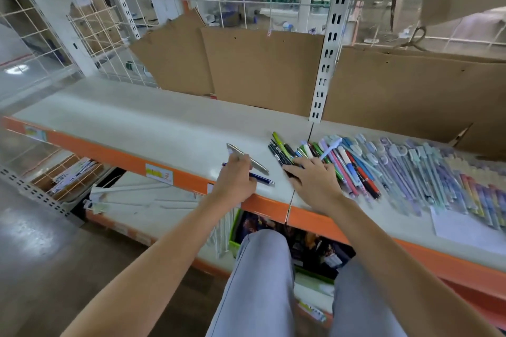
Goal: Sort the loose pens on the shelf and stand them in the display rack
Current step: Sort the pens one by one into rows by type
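Note:
Loose pens [353, 167] of many colours lie side by side on the white shelf [142, 128], right of the middle. My left hand [236, 179] rests at the shelf's front edge with its fingers curled over a silver pen [257, 165] and a dark blue pen [262, 179]. My right hand [315, 180] lies on the left end of the row, fingers spread over some black and green pens [279, 149]. Further right are pale pens in clear wrappers [427, 172]. No display rack shows in this view.
Brown cardboard sheets [262, 68] lean against the wire grid at the shelf's back. A slotted metal upright [330, 46] stands behind the pens. A white paper [465, 230] lies at the right front. An orange rail [115, 156] edges the shelf; boxes sit on the lower shelf.

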